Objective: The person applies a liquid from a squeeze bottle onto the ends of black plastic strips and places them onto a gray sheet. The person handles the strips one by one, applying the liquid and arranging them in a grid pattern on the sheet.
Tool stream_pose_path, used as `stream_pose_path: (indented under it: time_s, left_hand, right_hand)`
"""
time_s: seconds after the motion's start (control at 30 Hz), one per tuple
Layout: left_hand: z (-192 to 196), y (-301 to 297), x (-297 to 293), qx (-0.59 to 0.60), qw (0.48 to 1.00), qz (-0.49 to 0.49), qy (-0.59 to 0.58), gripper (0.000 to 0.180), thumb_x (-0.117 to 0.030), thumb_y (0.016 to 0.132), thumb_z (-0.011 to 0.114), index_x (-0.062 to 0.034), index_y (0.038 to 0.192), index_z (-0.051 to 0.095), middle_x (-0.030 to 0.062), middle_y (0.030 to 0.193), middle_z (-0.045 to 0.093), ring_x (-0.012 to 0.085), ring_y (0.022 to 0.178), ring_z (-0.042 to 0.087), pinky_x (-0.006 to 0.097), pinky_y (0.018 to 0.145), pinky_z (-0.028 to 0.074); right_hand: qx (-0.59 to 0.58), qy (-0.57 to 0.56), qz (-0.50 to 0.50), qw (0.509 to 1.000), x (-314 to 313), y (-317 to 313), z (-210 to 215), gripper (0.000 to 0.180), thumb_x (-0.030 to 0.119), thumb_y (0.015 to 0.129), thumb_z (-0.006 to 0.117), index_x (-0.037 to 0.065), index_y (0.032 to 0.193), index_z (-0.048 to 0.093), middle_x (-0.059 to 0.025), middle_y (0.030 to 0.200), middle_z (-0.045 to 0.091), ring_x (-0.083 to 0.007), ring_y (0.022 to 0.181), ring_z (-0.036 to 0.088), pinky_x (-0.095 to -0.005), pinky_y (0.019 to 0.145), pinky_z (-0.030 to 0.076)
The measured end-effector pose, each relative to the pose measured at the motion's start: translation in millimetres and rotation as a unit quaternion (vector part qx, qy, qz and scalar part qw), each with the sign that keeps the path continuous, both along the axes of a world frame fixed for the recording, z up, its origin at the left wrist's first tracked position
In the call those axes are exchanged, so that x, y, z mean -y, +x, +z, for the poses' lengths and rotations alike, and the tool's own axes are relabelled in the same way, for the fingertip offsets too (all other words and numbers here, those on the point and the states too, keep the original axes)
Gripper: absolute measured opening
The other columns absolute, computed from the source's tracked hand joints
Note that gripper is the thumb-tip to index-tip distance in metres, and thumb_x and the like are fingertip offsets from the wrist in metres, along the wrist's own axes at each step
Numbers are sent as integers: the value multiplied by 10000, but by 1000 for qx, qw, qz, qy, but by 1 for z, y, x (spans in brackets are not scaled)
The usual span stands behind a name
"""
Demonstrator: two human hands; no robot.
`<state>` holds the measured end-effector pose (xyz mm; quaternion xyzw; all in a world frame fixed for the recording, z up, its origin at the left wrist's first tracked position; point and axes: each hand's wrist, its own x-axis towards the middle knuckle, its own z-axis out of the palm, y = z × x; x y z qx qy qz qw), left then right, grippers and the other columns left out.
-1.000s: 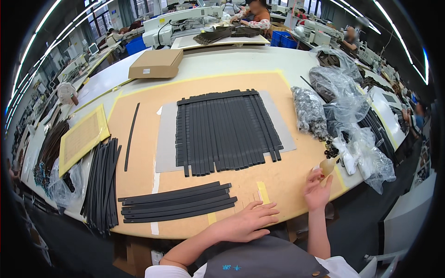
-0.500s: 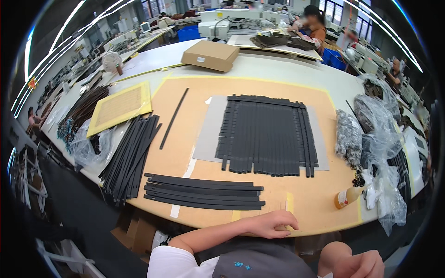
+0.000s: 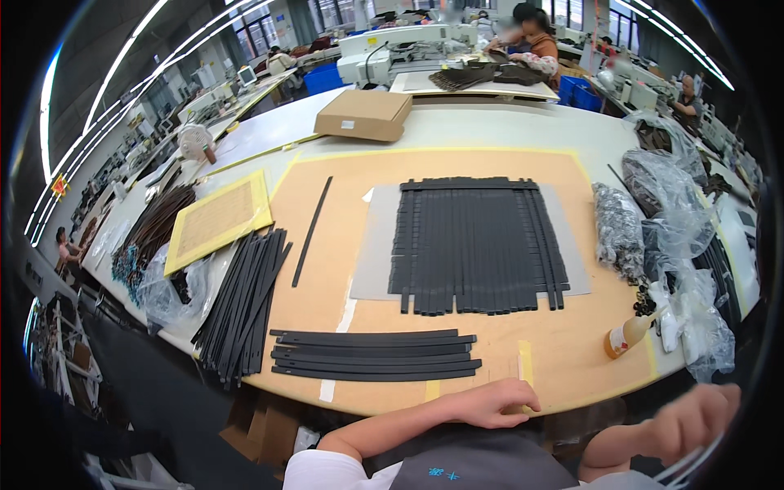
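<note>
My left hand (image 3: 500, 403) rests at the table's near edge, loosely curved, with a gap between thumb and fingers and nothing seen in it. My right hand (image 3: 692, 423) is raised off the table at the lower right, slightly blurred, its fingers curled; what they hold, if anything, is hidden. Beyond my left hand, a panel of black strips (image 3: 469, 245) lies side by side on a grey sheet (image 3: 374, 253), with a strip across its far end. Several loose black strips (image 3: 371, 356) lie in a row left of that hand. A bottle of amber liquid (image 3: 627, 336) stands between the panel and my right hand.
Black strips (image 3: 237, 310) are heaped at the left, near a yellow-edged board (image 3: 219, 220). A single strip (image 3: 312, 233) lies apart. Plastic bags (image 3: 674, 212) crowd the right side. A cardboard box (image 3: 363, 114) sits at the back; people work beyond.
My right hand has risen and moved right, from low beside my body toward the table's right edge. My left hand stays by the near edge. The whole view has shifted slightly.
</note>
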<state>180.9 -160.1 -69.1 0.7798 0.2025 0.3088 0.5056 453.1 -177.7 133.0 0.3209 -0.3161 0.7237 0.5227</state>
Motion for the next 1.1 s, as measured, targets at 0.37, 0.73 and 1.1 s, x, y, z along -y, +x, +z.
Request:
stream_pose_path:
  time_s: [0.37, 0.73, 1.1]
  left_hand:
    - [-3, 8, -7, 8, 1000, -9, -22, 172, -61, 842, 671, -51, 1010, 633, 110, 970, 629, 310, 966, 593, 393, 875, 462]
    - [40, 40, 20, 159, 966, 195, 53, 322, 4, 852, 720, -3, 1160, 625, 137, 1131, 613, 302, 1104, 601, 368, 939, 502]
    - [21, 86, 29, 125, 871, 256, 400, 446, 22, 740, 751, -29, 1181, 707, 101, 1163, 591, 275, 1069, 580, 358, 881, 519]
  right_hand:
    - [600, -32, 20, 799, -8, -54, -111, 59, -4, 930, 639, -19, 987, 647, -253, 1152, 680, -284, 999, 720, -362, 827, 575]
    - [391, -222, -403, 797, -18, -76, -140, 77, 84, 1004, 535, 23, 962, 515, -126, 844, 680, -151, 731, 620, -284, 701, 516]
    - [220, -376, -327, 839, -54, -84, -107, 252, 317, 1056, 467, 134, 890, 516, -10, 747, 557, -128, 699, 526, -262, 606, 416]
